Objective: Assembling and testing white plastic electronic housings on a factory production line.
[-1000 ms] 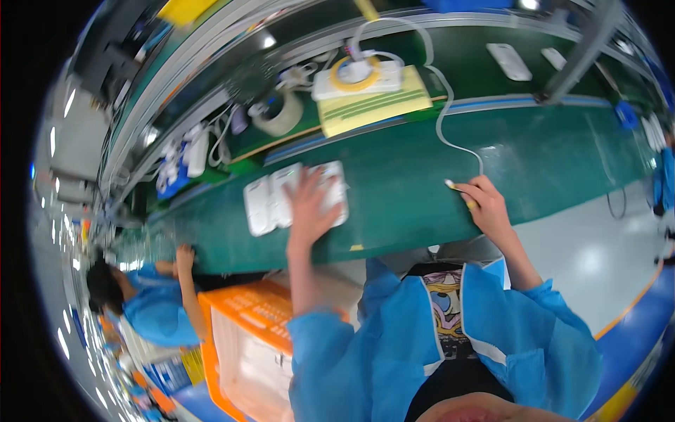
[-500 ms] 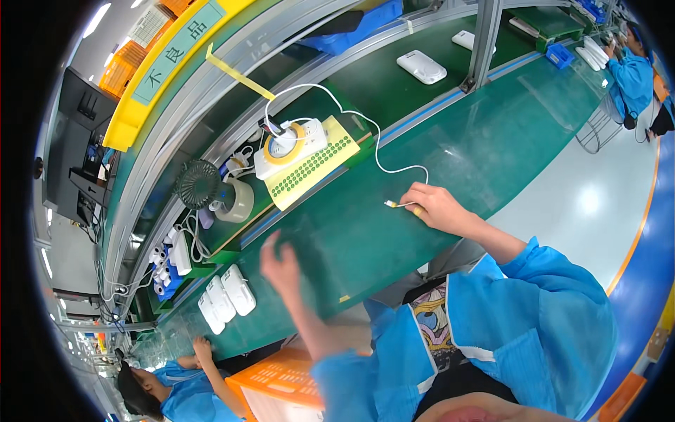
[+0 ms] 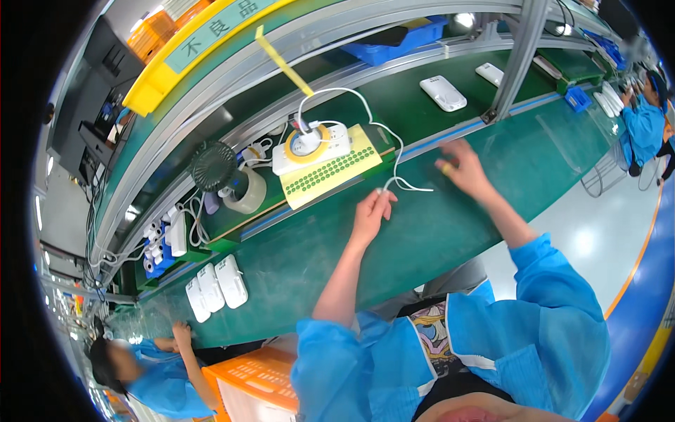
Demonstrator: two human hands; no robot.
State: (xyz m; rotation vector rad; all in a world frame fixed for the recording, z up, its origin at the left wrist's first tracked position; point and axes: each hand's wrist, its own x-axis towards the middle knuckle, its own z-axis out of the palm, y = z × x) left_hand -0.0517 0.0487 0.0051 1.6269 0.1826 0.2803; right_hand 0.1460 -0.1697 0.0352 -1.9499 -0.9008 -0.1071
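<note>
My left hand [image 3: 371, 216] is closed in a pinch on a white charging cable [image 3: 399, 151], over the green work surface. That cable loops up and back to a plug on the white power strip [image 3: 340, 138]; its other end sticks out to the right of my fingers. My right hand [image 3: 464, 171] is off the cable, its thumb and fingers apart, near the blue-edged rail. A yellow band wraps one of its fingers. The strip lies beside a yellow sheet [image 3: 334, 171] with rows of green dots.
Three white devices [image 3: 232, 281] lie at the left. More sit on the far green belt, one white device [image 3: 444, 93] nearest. A fan [image 3: 214, 165] and a tape roll [image 3: 246, 191] stand behind. Co-workers sit at left and far right. An orange crate [image 3: 256, 376] is beside me.
My left hand has come right and taken hold of the cable. The right hand has let go of it and moved away, up and right. The view has shifted slightly.
</note>
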